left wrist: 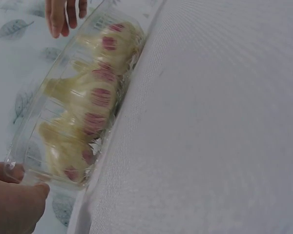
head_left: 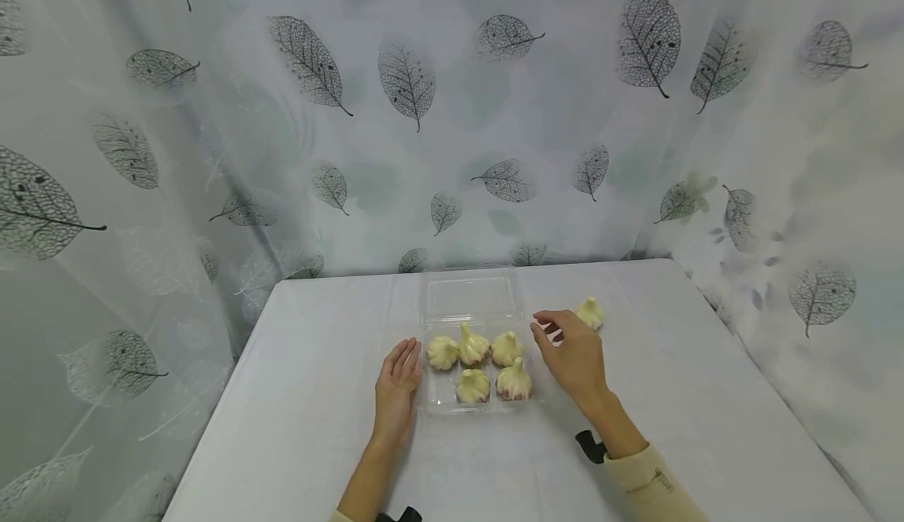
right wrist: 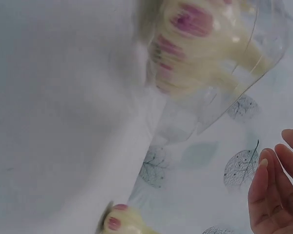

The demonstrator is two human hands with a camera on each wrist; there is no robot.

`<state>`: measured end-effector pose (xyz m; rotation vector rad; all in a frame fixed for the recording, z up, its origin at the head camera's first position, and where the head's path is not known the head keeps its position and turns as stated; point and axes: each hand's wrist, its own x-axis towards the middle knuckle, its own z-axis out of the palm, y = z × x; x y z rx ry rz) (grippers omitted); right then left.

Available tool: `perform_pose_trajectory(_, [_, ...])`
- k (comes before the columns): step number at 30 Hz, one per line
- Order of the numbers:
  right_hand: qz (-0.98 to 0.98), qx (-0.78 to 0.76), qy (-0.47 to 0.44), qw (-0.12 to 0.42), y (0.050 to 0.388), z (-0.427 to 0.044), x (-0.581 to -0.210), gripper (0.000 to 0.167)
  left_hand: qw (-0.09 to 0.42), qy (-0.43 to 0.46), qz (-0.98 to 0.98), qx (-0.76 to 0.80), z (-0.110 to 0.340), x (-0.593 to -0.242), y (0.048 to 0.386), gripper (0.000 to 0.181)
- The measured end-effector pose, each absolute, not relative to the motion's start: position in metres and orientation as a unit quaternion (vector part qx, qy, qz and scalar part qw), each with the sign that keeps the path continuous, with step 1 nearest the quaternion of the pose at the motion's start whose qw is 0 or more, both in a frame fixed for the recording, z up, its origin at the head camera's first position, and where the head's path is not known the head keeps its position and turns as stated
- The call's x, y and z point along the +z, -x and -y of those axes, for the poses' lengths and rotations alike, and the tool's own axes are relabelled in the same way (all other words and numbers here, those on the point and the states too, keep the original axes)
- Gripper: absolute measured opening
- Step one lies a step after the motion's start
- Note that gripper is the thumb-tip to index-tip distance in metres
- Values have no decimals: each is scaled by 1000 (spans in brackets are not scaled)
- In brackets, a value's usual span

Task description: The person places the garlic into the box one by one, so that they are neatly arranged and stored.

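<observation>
While beside box (head_left: 472,298), right hand (head_left: 575,355) half-curled

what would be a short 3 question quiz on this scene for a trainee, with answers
1. How many garlic bulbs sit inside the clear plastic clamshell box?
2. True or false: the right hand is empty.
3. Where on the white table is the loose garlic bulb, as the person sees it?
A) left of the box
B) right of the box
C) between the box and the person

Key: 1. Five. 2. True. 3. B.
</observation>
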<state>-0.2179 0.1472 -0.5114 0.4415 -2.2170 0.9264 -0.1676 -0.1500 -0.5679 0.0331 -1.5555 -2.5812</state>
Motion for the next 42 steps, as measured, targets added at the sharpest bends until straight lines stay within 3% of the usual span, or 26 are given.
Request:
perform_pose_trajectory(24, [854, 367, -19, 368, 258, -199, -528, 17, 61, -28, 526, -848, 150, -569, 169, 63])
perform_pose_trajectory(36, [895, 363, 56, 251, 265, -215, -534, 44, 62, -19, 528, -846, 149, -570, 169, 64])
perform_pose_trajectory(42, [905, 354, 55, 228, 270, -221, -537, 44, 61, -19, 523, -850, 149, -570, 170, 62])
